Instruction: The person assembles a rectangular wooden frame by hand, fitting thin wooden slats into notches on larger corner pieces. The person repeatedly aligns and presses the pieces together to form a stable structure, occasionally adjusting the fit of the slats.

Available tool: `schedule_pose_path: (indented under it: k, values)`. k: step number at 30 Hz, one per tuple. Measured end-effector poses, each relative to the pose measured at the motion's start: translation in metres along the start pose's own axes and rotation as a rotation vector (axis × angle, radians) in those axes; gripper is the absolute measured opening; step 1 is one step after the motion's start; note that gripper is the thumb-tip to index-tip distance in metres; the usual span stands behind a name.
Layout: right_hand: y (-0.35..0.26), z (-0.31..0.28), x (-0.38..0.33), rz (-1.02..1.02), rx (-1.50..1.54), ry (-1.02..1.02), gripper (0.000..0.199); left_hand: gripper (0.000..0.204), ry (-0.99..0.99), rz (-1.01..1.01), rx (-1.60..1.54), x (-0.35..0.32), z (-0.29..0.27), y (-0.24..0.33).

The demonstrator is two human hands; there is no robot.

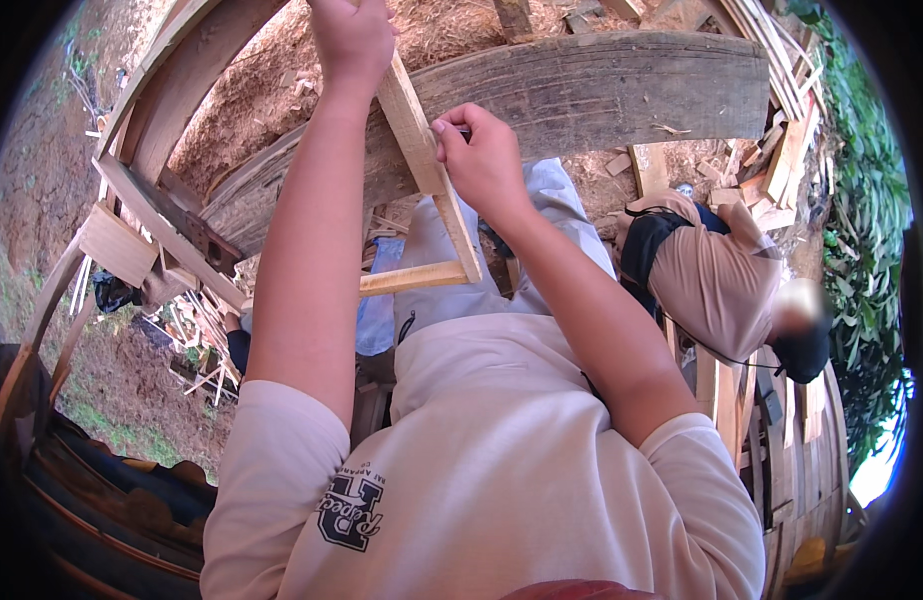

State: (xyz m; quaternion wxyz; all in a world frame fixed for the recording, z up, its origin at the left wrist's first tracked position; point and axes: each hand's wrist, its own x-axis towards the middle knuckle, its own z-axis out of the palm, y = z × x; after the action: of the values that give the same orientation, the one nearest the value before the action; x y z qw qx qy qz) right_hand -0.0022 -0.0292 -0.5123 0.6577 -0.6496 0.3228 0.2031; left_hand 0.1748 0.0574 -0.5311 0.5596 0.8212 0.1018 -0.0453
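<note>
Here, at the top centre of the frame, the left hand (350, 35) grips the wooden strip (422, 150) while the right hand (482, 160) pinches a small dark tool against it, so the strip is best held steady.

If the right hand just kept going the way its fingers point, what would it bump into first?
The right hand points left, its fingertips already pinching a small dark thing against the slanted wooden strip. So the strip comes first; past it lies the left forearm, though depth is hard to judge.

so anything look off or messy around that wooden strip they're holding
Nothing wrong with the wooden strip, held by the left hand and right hand. Offcuts lie scattered on the sawdust-covered ground beyond the thick plank.
</note>
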Motion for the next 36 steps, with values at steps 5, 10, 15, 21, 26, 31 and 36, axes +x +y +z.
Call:
schedule_pose_path:
  k: [5,10,15,21,26,31,36]
  values:
    - [0.005,0.002,0.003,0.008,-0.005,-0.015,0.018,0.056,0.002,0.044,-0.021,0.002,0.000,-0.005]
    - [0.002,0.001,0.005,-0.004,-0.041,-0.014,0.019,0.055,0.051,-0.006,0.126,-0.004,0.003,0.009]
    - [0.000,0.001,0.005,0.008,-0.070,-0.012,0.019,0.054,0.108,0.207,0.309,0.002,0.000,-0.009]
    - [-0.002,0.001,0.002,0.034,-0.059,-0.008,0.020,0.054,0.084,0.165,0.257,0.002,0.000,-0.006]
    - [-0.001,0.000,0.004,-0.021,-0.089,-0.009,0.019,0.055,0.093,0.157,0.299,0.002,0.000,-0.008]
    - [-0.006,-0.009,0.010,-0.104,-0.221,-0.088,0.021,0.054,0.105,0.232,0.334,0.003,0.000,-0.011]
    - [-0.011,-0.008,0.012,-0.193,-0.322,-0.086,0.019,0.051,0.128,0.220,0.395,0.001,0.002,-0.008]
